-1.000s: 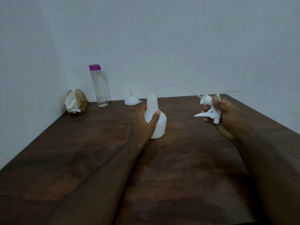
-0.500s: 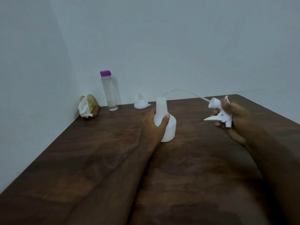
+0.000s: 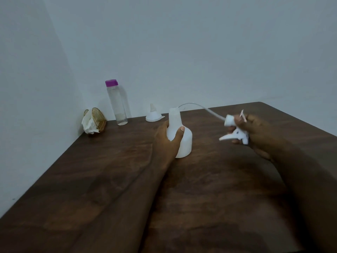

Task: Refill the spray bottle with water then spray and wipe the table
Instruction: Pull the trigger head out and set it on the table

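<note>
Spray bottle upright in left hand, trigger head in right hand

One dark brown wooden surface. One white plastic spray bottle body. One white trigger sprayer head with one clear curved tube. One tall clear water bottle with a purple cap. One small white plastic funnel. One gold wire napkin holder, one crumpled white tissue. Two hands: left hand, right hand.
</note>
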The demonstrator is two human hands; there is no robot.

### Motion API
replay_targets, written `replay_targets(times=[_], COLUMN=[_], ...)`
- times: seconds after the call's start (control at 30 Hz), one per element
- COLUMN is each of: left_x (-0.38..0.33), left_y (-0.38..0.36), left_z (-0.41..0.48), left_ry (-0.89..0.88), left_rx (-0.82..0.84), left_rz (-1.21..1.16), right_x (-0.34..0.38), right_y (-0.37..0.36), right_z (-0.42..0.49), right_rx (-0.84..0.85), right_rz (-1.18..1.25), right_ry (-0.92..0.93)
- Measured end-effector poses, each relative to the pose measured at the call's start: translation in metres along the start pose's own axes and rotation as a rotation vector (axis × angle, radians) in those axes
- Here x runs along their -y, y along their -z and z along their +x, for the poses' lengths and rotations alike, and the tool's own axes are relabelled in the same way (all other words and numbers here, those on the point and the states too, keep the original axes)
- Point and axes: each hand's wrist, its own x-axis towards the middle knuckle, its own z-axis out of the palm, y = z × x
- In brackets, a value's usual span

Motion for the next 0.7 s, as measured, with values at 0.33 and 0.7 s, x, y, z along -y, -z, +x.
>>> replay_targets(times=[0.33,0.7], left_x=[-0.0018,-0.0025], left_y=[0.0014,0.0037], left_z=[-0.0006,-0.0015], left_ry=[-0.004,-0.009], left_rx=[0.013,0.011], left_rz=[-0.009,-0.008], right_x=[0.0017,0.0006], right_y=[-0.0008,-0.0007], right_z=[-0.0014,-0.0005], right_rx=[0.003,-0.023], right_rz=[0.032,0.035], right_ry=[0.022,0.048])
